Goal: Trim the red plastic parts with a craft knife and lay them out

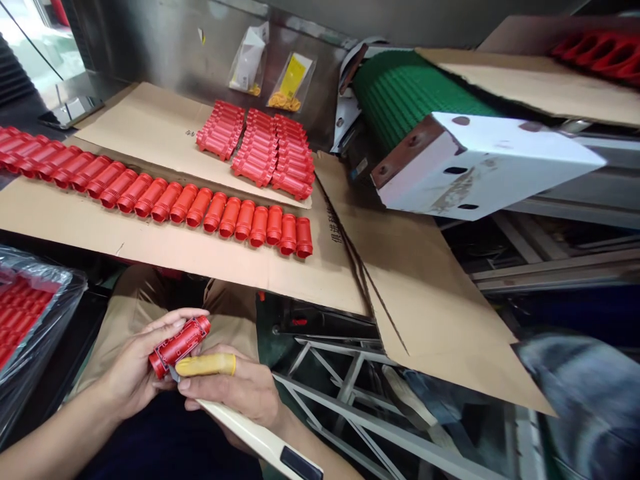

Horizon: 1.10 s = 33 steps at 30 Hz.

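Note:
A red ribbed tube [181, 345] is held above my lap between the thumb and fingers of my left hand [139, 360]. My right hand [240, 390] grips a cream-handled knife [255, 437], its grey blade at the lower side of the tube. A yellow finger cover [206, 365] is on my right index finger. Beyond my hands, a long row of red tubes [201, 207] lies side by side on a cardboard sheet [330, 283]. Behind that row, three stacks of red parts [256, 147] rest on another cardboard sheet [145, 120].
A plastic-lined box [30, 303] of red parts stands at the left. Two small bags [291, 81] lie against the metal panel. At the right are a green conveyor belt [415, 90] with a white end bracket [480, 167], a metal frame [350, 400] and a person's denim-clad leg [585, 400].

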{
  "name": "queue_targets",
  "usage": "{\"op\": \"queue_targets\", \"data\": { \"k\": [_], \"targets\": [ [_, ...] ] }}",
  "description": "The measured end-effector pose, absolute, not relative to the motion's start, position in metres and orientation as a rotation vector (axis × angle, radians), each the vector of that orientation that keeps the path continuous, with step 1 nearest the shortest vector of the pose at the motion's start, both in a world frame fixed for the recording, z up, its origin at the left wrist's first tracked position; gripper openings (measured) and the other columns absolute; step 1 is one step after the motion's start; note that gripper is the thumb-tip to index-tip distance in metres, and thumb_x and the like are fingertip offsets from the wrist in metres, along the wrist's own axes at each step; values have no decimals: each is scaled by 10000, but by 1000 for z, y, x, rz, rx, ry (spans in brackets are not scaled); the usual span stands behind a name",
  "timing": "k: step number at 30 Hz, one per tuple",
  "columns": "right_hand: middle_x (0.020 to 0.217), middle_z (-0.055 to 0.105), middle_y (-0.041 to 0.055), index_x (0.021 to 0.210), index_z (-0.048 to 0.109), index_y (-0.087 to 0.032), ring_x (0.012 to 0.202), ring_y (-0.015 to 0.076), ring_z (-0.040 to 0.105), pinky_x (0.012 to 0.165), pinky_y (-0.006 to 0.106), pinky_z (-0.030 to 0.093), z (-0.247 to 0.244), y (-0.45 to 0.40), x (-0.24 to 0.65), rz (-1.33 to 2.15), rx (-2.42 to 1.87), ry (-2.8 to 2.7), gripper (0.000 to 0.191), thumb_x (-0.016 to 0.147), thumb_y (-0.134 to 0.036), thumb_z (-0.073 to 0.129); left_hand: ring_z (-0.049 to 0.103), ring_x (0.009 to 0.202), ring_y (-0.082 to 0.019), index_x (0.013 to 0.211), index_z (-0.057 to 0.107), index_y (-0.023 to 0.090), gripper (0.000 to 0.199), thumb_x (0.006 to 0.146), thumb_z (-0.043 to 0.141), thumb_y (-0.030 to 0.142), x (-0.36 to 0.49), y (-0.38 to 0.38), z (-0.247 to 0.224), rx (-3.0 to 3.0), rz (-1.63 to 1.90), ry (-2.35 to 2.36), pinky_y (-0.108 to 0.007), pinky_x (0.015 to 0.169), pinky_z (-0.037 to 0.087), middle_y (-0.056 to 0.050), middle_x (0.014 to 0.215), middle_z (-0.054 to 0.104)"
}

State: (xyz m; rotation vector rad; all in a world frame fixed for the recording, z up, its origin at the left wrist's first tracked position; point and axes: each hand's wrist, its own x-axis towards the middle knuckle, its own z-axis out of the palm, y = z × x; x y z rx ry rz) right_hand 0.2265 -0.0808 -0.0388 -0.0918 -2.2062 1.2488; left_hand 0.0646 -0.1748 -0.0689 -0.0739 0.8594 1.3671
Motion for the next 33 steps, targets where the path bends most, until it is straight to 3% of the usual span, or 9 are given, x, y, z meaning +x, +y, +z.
{"op": "queue_targets", "data": {
  "k": [5,13,15,18,21,24,27,30,33],
  "targets": [
    [1144,828,92,1287,757,-207,1054,211,795,903,311,692,-37,-80,227,1259,-63,-2223,250,1042,-214,706,764,857,-299,1168,840,194,376,857,812,405,65,-175,-71,-47,1389,883,-292,623,588,-104,785,746],
    [1187,809,117,1310,749,-189,1072,217,784,919,326,684,-39,-79,227,1290,-51,-2224,265,1055,-203,680,747,886,-229,1155,848,211,384,832,852,417,64,-173,-71,-78,1371,904,-230,716,590,-120,997,799],
    [1166,812,119,1292,754,-181,1055,215,784,925,328,680,-39,-79,226,1298,-47,-2204,256,1044,-188,692,739,861,-221,1151,849,213,380,834,850,422,64,-173,-70,-78,1366,891,-214,689,578,-104,909,780],
    [1089,825,104,1184,776,-168,982,190,797,904,292,676,-36,-80,225,1274,-90,-2191,183,1011,-138,726,668,663,-172,1162,843,217,389,843,839,439,65,-174,-70,-80,1354,861,-170,489,466,-69,753,709],
    [1047,830,101,1076,774,-159,979,181,801,913,280,665,-32,-79,224,1317,-165,-2198,83,1000,-142,744,501,474,-87,1166,839,209,422,815,864,441,66,-173,-71,-105,1343,850,-149,360,300,-73,802,731],
    [1110,820,109,1059,753,-173,1042,192,790,955,313,655,-30,-77,225,1354,-165,-2249,50,1025,-179,717,449,433,-62,1146,843,188,439,784,888,432,67,-173,-72,-119,1329,853,-145,346,275,-62,771,721],
    [1122,790,101,1149,734,-179,998,178,778,930,311,657,-25,-76,224,1407,-180,-2379,149,1088,-251,619,552,503,-100,1131,846,170,393,805,868,388,67,-173,-71,-99,1315,850,-161,378,345,-87,852,758],
    [1073,762,107,1278,697,-140,947,186,763,891,310,660,-14,-78,225,1391,-225,-2524,252,1093,-263,579,695,714,-166,1099,848,148,328,819,857,318,66,-173,-68,-71,1316,829,-185,548,510,-119,977,792],
    [1098,777,81,1267,707,-180,924,172,770,886,273,665,-8,-87,231,1365,-178,-2494,238,1076,-296,624,703,707,-158,1134,826,157,348,834,858,330,67,-173,-66,-90,1328,778,-176,552,510,-114,954,797]
  ]
}}
